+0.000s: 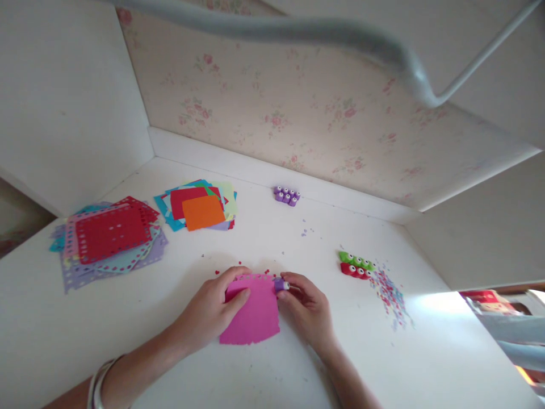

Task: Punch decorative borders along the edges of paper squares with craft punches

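Note:
A pink sheet of paper (pixel 255 315) with a row of small punched holes along its far edge lies in front of me. My left hand (pixel 221 307) grips its left side, thumb on top and fingers beneath. In my right hand (pixel 306 307) is a small purple craft punch (pixel 279 284) with a white-and-dark button, pinched between thumb and fingers at the sheet's upper right corner. Whether the punch is pressed down cannot be made out. A few tiny red cut-outs (pixel 217 272) are scattered just beyond the paper.
Punched sheets (pixel 113 233) are piled at the left, beside a stack of coloured paper (pixel 203 212). Purple punches (pixel 286 196) stand near the wall. Green punches (pixel 356 261) and red punches (pixel 355 271) sit at the right, by a heap of confetti (pixel 390 298). A pale metal bar (pixel 298 29) crosses overhead.

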A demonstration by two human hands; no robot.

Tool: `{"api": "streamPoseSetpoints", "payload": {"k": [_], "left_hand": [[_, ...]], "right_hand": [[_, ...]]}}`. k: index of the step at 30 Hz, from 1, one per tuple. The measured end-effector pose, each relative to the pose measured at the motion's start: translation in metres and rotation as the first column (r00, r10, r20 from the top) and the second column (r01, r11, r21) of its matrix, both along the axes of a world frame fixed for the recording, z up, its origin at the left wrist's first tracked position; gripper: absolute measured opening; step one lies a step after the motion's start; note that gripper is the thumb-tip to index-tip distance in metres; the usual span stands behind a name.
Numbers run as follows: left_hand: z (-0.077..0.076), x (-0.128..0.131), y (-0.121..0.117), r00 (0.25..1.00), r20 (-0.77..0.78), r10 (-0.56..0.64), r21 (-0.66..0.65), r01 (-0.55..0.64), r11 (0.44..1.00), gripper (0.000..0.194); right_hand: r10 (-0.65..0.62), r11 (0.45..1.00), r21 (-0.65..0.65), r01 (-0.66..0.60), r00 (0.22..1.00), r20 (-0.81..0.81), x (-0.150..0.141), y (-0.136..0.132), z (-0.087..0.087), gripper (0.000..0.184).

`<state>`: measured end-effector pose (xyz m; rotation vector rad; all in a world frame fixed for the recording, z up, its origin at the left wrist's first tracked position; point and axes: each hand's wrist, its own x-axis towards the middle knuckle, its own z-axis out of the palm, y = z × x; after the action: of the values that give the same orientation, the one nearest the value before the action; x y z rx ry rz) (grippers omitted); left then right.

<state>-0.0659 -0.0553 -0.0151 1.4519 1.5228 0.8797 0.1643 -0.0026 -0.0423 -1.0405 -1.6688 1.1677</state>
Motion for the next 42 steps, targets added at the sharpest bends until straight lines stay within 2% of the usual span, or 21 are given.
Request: {"api": "streamPoseSetpoints", "payload": {"k": [5,7,16,21,25,28,30,33,37,42], "left_hand": [[-0.001,0.001,0.000,0.999,-0.039,-0.012,0.015,0.013,1.000,0.032],[-0.002,0.002,0.000,0.997,-0.071,-0.021,0.031,0.023,0.999,0.032],[0.001,0.003,0.000,0.989,-0.144,-0.013,0.034,0.018,0.999,0.031],[-0.006,0.007,-0.005,0.977,-0.214,-0.014,0.070,0.030,0.997,0.032],[-0.009,0.013,-0.014,0.941,-0.338,0.001,0.201,0.071,0.977,0.036],[-0.004,0.015,-0.020,0.878,-0.477,0.046,0.369,0.152,0.917,0.032],[0.001,0.014,-0.022,0.833,-0.549,0.061,0.426,0.217,0.878,0.028],[0.005,0.012,-0.023,0.800,-0.599,-0.024,0.387,0.316,0.866,0.024],[-0.001,0.011,-0.022,0.782,-0.601,-0.163,0.273,0.392,0.878,0.025],[-0.007,0.014,-0.026,0.797,-0.582,-0.164,0.265,0.376,0.888,0.030]], "right_hand": [[-0.056,0.960,0.279,-0.008,0.974,0.218,0.001,-0.001,0.006,0.018],[-0.053,0.942,0.333,-0.037,0.965,0.257,0.000,-0.001,0.007,0.018],[-0.034,0.938,0.338,-0.069,0.956,0.291,0.000,-0.003,0.007,0.020],[0.022,0.935,0.324,-0.143,0.936,0.352,-0.001,-0.004,0.009,0.021],[0.074,0.917,0.319,-0.238,0.890,0.450,0.000,-0.004,0.018,0.027],[0.134,0.883,0.344,-0.320,0.873,0.469,0.004,-0.003,0.022,0.033],[0.162,0.864,0.355,-0.357,0.865,0.476,0.006,-0.002,0.021,0.036],[0.166,0.867,0.343,-0.361,0.858,0.485,0.008,-0.001,0.017,0.037],[0.160,0.884,0.323,-0.338,0.868,0.469,0.010,-0.001,0.012,0.036],[0.136,0.875,0.356,-0.326,0.874,0.467,0.012,-0.001,0.012,0.036]]}}
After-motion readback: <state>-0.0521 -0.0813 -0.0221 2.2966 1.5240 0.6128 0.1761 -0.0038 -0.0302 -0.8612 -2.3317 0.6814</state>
